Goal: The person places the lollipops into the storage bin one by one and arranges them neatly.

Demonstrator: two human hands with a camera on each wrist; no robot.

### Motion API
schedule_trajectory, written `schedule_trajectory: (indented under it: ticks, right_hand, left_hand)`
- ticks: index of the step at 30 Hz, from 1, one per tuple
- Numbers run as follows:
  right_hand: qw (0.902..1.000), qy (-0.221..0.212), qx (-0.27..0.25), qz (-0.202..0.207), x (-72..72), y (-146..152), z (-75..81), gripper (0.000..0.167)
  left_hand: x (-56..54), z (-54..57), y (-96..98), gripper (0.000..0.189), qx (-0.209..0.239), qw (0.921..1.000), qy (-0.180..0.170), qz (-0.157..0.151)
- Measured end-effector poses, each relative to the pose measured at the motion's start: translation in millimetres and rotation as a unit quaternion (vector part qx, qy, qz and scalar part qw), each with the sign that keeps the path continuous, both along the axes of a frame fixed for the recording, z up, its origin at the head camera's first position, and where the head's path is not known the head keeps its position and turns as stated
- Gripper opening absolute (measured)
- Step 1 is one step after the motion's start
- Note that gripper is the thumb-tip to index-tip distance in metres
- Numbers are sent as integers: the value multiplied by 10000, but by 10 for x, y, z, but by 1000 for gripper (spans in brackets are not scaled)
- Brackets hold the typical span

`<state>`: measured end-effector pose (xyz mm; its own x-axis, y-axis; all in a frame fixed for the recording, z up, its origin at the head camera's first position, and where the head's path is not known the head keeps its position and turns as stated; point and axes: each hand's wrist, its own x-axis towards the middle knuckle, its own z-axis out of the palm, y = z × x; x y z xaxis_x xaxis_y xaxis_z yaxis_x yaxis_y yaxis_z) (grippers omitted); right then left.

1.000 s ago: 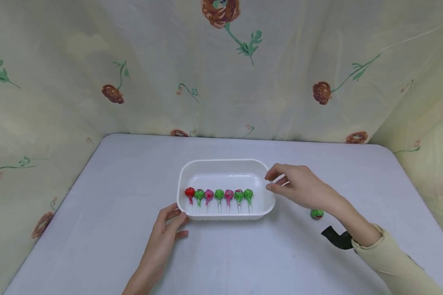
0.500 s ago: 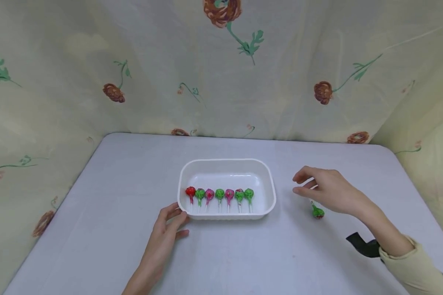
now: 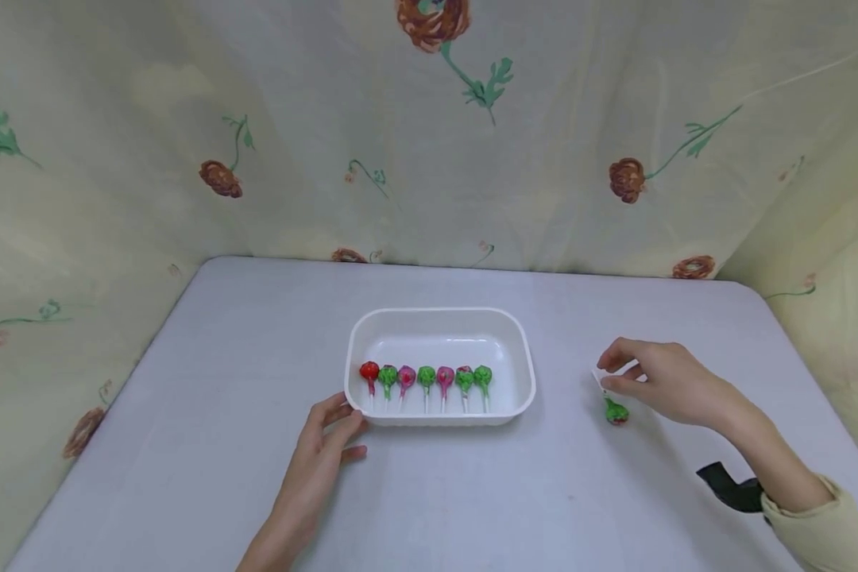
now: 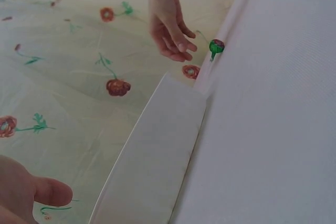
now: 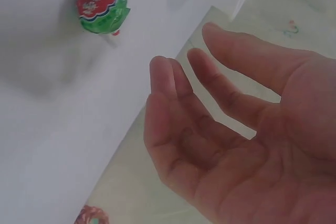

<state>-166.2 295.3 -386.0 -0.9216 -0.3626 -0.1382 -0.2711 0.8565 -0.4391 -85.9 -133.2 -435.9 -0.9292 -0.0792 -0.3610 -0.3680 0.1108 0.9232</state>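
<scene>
In the head view a white plastic tray (image 3: 439,419) holds several wrapped lollipops in a row, among them a red one (image 3: 369,372), a pink one (image 3: 406,377) and a green one (image 3: 482,376). Their sticks point toward the front. My left hand (image 3: 313,457) rests at the tray's front left corner, fingers relaxed. A single green and red lollipop (image 3: 616,411) lies on the table right of the tray, its stick pointing away from me. Over that stick my right hand (image 3: 668,385) hovers, fingers loosely bent. The right wrist view shows space between thumb and fingers, the lollipop's head (image 5: 103,10) beyond.
The tray stands on a table (image 3: 257,342) with a pale cover. A floral curtain (image 3: 300,143) encloses the back and both sides. A black strap (image 3: 732,486) hangs from the right wrist by the light sleeve (image 3: 822,520).
My right hand has moved right from the tray's right rim and come down over the lone lollipop's stick. The left hand and the tray stay where they were.
</scene>
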Motion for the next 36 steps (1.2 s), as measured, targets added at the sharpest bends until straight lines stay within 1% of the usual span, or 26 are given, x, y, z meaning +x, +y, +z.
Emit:
schedule_trajectory:
  ticks: [3, 6, 10, 12, 16, 19, 21, 24, 27, 32, 36]
  right_hand:
    - [10000, 62, 62, -41, 23, 51, -22, 17]
    - [10000, -36, 74, -35, 47, 84, -48, 17]
    - [9992, -387, 96, -8, 62, 115, -113, 28]
    - [9988, -482, 127, 26, 69, 136, -162, 34]
    - [9985, -521, 136, -18, 97, 154, -256, 47]
    - [9986, -513, 79, -79, 119, 151, -315, 49]
    - [9986, -521, 42, -91, 131, 146, -347, 47]
    - [9987, -502, 20, -71, 137, 126, -384, 39]
    - [9991, -410, 68, -9, 127, 110, -388, 32]
    - [9995, -295, 88, -5, 98, 91, -321, 25]
    - [9998, -156, -94, -19, 79, 41, -229, 21]
  left_hand:
    - [1, 2, -4, 58, 12, 10000, 15, -8]
    - [4, -3, -5, 58, 14, 10000, -9, 9]
    - [-16, -9, 5, 58, -11, 9999, -86, 53]
    - [-24, -12, 11, 58, -22, 9999, -135, 75]
    - [-27, -13, 11, 58, -39, 9998, -156, 97]
    - [-29, -10, 11, 58, -41, 9999, -130, 104]
    - [-29, -8, 15, 59, -59, 9998, -154, 106]
    - [-26, -9, 17, 59, -55, 9997, -199, 112]
    - [-25, -2, 22, 59, -54, 9997, -209, 125]
    - [-24, 15, 23, 59, -2, 9998, -163, 103]
    - [-25, 23, 11, 59, 4, 9998, -169, 84]
